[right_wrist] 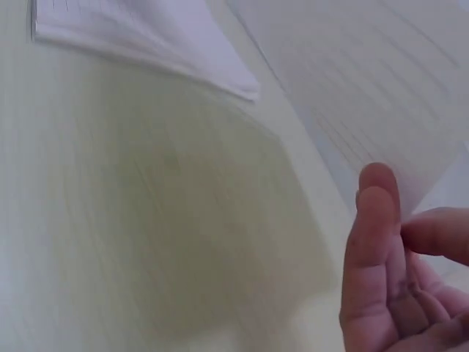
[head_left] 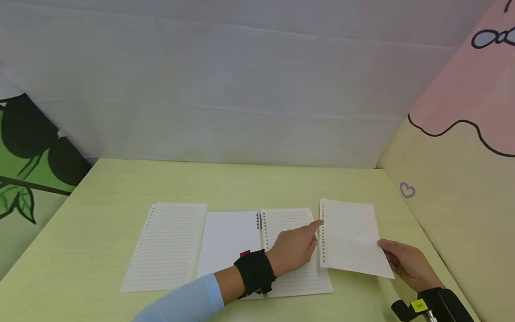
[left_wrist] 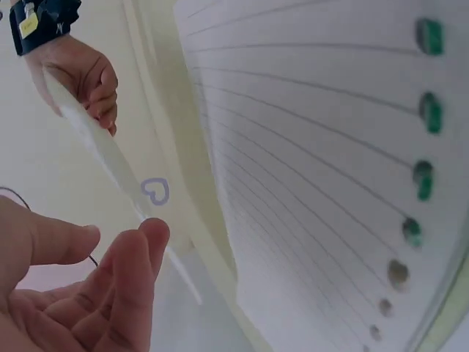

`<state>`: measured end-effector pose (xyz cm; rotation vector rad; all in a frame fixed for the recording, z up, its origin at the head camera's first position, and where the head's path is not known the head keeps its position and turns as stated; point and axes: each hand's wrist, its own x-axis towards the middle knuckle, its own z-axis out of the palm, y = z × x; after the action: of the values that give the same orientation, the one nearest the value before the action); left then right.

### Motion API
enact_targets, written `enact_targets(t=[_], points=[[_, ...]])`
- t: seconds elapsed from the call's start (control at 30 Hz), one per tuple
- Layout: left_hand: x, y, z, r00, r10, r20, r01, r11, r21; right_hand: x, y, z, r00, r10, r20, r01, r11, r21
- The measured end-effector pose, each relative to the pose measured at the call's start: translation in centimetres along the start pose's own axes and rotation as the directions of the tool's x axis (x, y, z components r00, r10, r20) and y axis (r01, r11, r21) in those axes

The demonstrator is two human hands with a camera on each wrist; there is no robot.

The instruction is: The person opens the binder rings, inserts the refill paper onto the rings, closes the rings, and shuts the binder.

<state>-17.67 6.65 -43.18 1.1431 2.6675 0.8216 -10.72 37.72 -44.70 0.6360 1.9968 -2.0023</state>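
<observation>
A lined loose-leaf sheet (head_left: pixel 349 237), punched with holes down its left edge, is raised over the right part of the table. My right hand (head_left: pixel 410 264) pinches its right edge between thumb and fingers; the right wrist view shows the pinch at a sheet corner (right_wrist: pixel 410 165). My left hand (head_left: pixel 295 248) reaches across, its index fingertip right at the punched edge. In the left wrist view, the thumb and fingers (left_wrist: pixel 132 282) stand apart with nothing between them. Below the left hand lies an open ring binder with a lined stack (head_left: pixel 289 217) on its right side.
The binder's left side (head_left: pixel 231 232) shows a plain white page, with rings (head_left: pixel 259 220) at the middle. Farther left lies a stack of lined loose sheets (head_left: pixel 173 246). All rest on a pale yellow-green table (head_left: pixel 100 223), bounded by a white back wall (head_left: pixel 241 89) and a right side panel (head_left: pixel 462 201).
</observation>
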Motion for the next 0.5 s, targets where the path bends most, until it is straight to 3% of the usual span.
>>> enact_targets(t=[0.17, 0.37, 0.5], points=[[-0.3, -2.4, -1.1, 0.992, -0.123, -0.04, 0.112, 0.971, -0.21, -0.1, -0.3, 1.6, 0.999, -0.029, 0.031, 0.029, 0.999, -0.019], [-1.0, -4.2, -1.6, 0.984, -0.177, 0.004, 0.161, 0.889, -0.428, -0.2, -0.5, 3.5, 0.994, -0.049, 0.1, 0.052, 0.998, -0.033], [-1.7, -4.7, -1.7, 0.976, -0.216, 0.02, 0.198, 0.845, -0.497, 0.0, -0.5, 4.6, 0.992, -0.035, 0.122, 0.041, 0.998, -0.045]])
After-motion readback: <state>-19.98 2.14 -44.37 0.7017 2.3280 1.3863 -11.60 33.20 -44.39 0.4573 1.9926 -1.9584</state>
